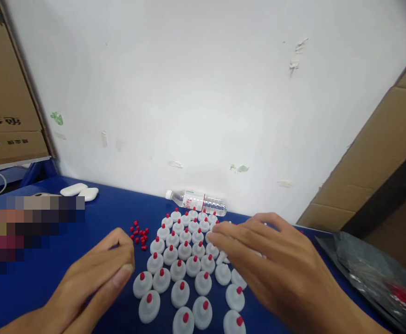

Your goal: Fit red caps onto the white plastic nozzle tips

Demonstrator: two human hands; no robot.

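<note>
My left hand (100,273) is at the left of the rows, fingers curled and thumb pressed against them; whatever may be in the pinch is hidden. Several round white nozzle caps (184,251) with small red tips stand in rows on the blue table. Over their right side reaches my right hand (268,260), palm down with its fingers stretched out. Its thumb and the caps beneath it are partly hidden. Close to that hand, a white nozzle cap (222,274) shows no red tip. Beyond my left hand lies a loose cluster of small red tips (142,240).
A clear plastic bottle (194,201) lies on its side against the white wall (189,93). White oval cases (88,194) rest at the back left of the table (112,204). Cardboard boxes (11,93) stand left and right. A clear plastic bag (373,273) is at the right.
</note>
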